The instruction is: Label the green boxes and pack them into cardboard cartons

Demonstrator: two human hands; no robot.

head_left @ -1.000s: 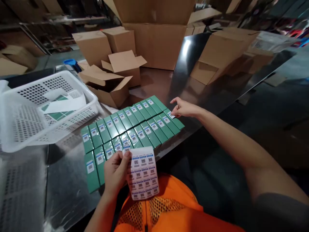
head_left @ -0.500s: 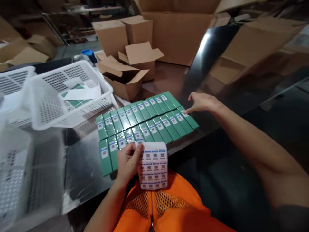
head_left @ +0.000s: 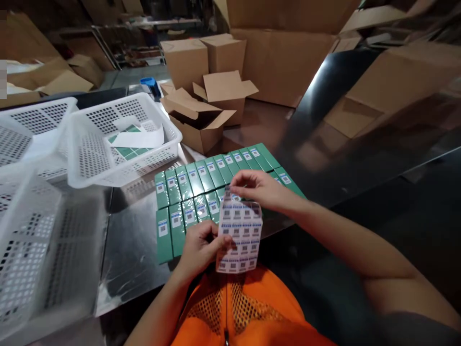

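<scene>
Seen from above, looking down at two bare hands over a shiny metal counter. Left hand gripping a sheet of small barcode stickers by its left edge, fingers closed on it, sheet held upright just above an orange mesh vest. Right hand at the sheet's top edge, fingers pinched narrow there, apparently on one sticker or the corner; which of the two, impossible to tell.

Beyond the hands, two rows of slim green boxes laid side by side, touching. Every box in view already labelled with a white sticker near its far end; a few in the near row hidden behind the sheet. Many stickers left on the sheet. By this reading, labelling nearly or fully done for this batch.

To the left, white perforated plastic baskets, one holding more green boxes under loose white paper. Behind, open brown cartons and larger cardboard boxes. Dim warehouse room, glare on the counter.
</scene>
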